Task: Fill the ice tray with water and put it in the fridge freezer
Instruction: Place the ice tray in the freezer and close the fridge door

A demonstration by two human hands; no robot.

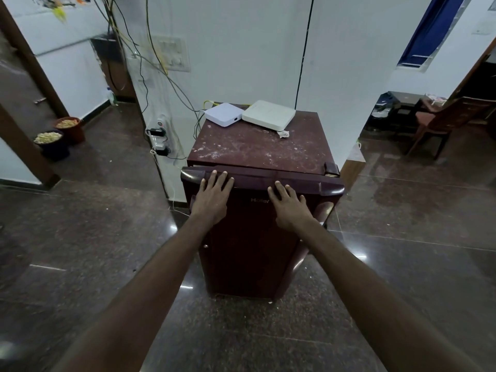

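Observation:
A small maroon fridge (257, 149) stands against a white pillar in the middle of the view. Its door (252, 237) faces me, with a wide handle bar (252, 179) along the top edge. My left hand (213, 196) lies flat against the upper left of the door, fingers straight and reaching onto the bar. My right hand (290, 204) presses flat on the upper right of the door, fingertips at the bar. No ice tray is in view.
Two white boxes (224, 114) (268, 115) sit on the fridge top at the back. Cables and a power strip (158, 138) hang on the pillar to the left. Two filled pots (49, 142) (69, 127) stand on the polished floor at left. A wooden chair (440, 124) is at right.

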